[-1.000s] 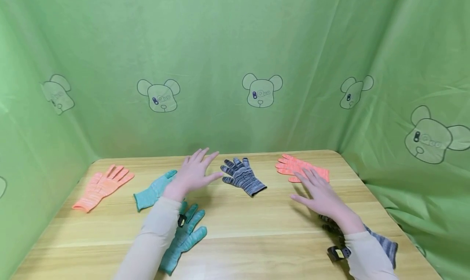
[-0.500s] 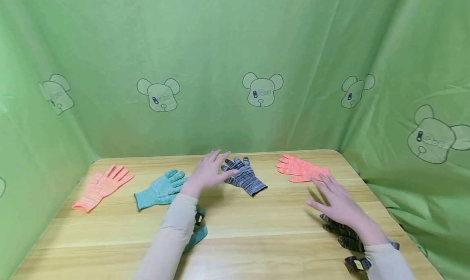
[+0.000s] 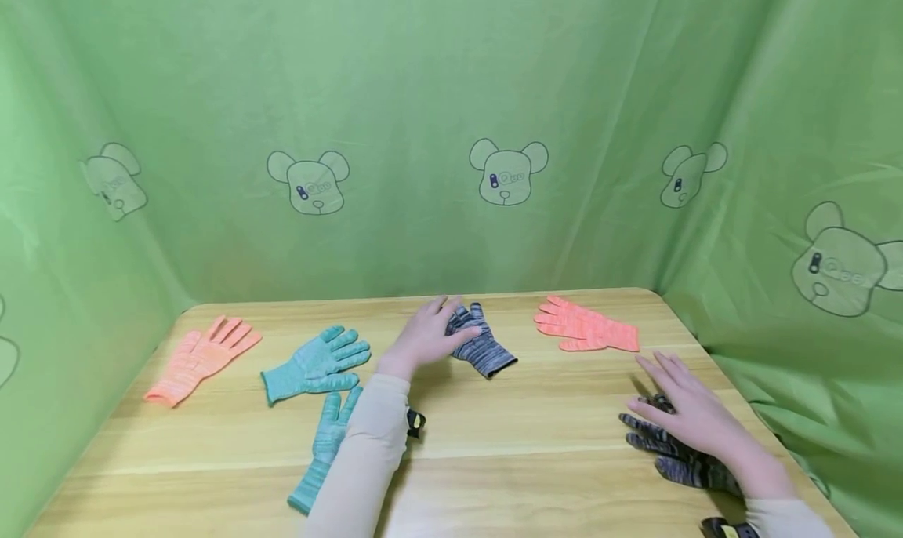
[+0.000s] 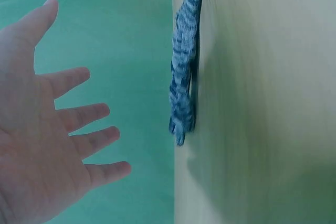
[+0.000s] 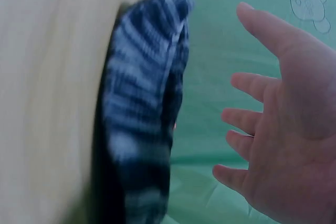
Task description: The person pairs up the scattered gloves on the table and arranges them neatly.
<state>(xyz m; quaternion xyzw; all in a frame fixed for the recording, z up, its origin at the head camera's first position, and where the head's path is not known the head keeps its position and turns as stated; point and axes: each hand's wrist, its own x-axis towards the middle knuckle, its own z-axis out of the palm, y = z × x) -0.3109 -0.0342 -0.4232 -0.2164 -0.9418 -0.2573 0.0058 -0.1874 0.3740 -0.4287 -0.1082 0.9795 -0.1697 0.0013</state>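
- So the left hand (image 3: 426,334) is reaching out over the far middle of the table, palm facing down, fingers spreading apart and the thumb sticking out to the right.
- It's hovering above a grey-and-black striped knit glove (image 3: 488,355), hiding part of the glove's fingers in the head view. The left wrist view is showing a clear gap between them.
- The right hand (image 3: 694,416) is hanging over the near right side, well apart from the left, its fingers fairly straight and pointing forward and left.
- Below it a dark grey striped knit glove (image 3: 652,442) is lying with its fingers pointing left. Again the wrist view is showing hand and glove apart.
- A cream sleeve (image 3: 370,452) is covering the left forearm, which is passing over a teal knit glove (image 3: 327,438).
- Just beyond that, another teal knit glove, palm coating showing (image 3: 313,365), is pointing right.
- Farther out, a pale orange knit glove (image 3: 201,361) is lying at far left and a bright coral knit glove (image 3: 592,328) at far right.
- They're all resting on a light wood-grain table (image 3: 522,428), with green fabric printed with bear heads (image 3: 402,75) hanging around it.
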